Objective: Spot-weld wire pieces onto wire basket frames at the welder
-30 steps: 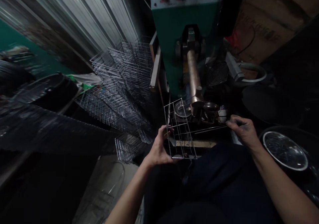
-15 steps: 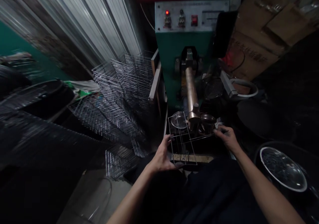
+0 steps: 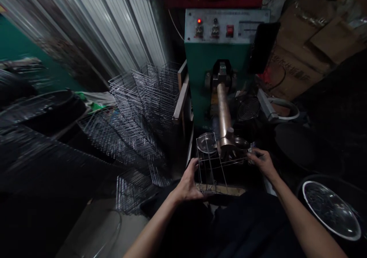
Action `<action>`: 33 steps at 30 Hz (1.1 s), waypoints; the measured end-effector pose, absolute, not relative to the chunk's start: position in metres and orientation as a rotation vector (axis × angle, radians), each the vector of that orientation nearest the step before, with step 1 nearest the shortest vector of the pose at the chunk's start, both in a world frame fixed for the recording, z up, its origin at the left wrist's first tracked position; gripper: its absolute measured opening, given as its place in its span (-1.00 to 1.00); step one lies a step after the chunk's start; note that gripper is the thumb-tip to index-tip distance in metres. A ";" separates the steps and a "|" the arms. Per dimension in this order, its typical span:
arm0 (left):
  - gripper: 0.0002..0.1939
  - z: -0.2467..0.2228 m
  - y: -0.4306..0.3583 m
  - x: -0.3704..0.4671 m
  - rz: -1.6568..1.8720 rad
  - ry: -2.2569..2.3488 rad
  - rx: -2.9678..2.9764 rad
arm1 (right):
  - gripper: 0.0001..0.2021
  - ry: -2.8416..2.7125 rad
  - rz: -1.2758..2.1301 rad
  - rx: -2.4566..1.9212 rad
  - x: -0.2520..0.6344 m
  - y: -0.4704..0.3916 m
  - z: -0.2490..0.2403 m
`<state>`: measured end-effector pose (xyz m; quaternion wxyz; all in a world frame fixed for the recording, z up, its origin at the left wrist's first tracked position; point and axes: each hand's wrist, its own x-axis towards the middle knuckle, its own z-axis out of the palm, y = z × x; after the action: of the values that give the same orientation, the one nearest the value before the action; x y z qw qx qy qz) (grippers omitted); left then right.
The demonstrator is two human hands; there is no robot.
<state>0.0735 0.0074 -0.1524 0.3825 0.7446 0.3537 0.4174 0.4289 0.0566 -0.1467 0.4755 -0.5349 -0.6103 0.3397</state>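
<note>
A thin wire rack [image 3: 211,170] stands out in front of a green machine [image 3: 197,84], just under the end of its copper-coloured arm [image 3: 225,116]. My left hand [image 3: 187,183] is curved round the rack's left side, gripping it between thumb and fingers. On the right, my right hand [image 3: 262,161] pinches the end of a thin wire piece that reaches left to the rack beneath the arm's tip. Behind the rack sits a shiny round metal dish [image 3: 207,142]; a second dish [image 3: 241,143] is partly hidden by the arm.
Stacked wire racks [image 3: 143,101] rise at the left beside a wooden frame [image 3: 181,99]. A bowl of small metal pieces [image 3: 331,210] is at the lower right. Cardboard boxes [image 3: 298,66] stand at the back right, near a grey ring-shaped part [image 3: 289,108].
The view has shifted, so the machine appears lower and further right. The rack's upper end is now nearer the arm's tip. Both hands keep their hold.
</note>
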 end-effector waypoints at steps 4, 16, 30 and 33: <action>0.14 -0.155 0.012 0.073 1.077 0.898 1.892 | -0.40 -1.515 0.839 -1.323 0.428 0.060 -0.143; 0.11 -0.149 0.023 0.077 1.068 0.891 1.859 | -0.36 -1.506 0.803 -1.377 0.431 0.073 -0.143; 0.15 -0.148 0.030 0.076 1.019 0.888 1.840 | -0.56 -1.559 0.590 -1.398 0.440 0.064 -0.127; 0.19 -0.146 0.028 0.073 0.990 0.916 1.855 | -0.54 -1.569 0.299 -1.598 0.484 0.003 -0.131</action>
<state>0.0727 0.0278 -0.1463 0.4114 0.7372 0.3639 0.3935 0.4842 0.0032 -0.1310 0.4268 -0.6397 -0.6279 0.1195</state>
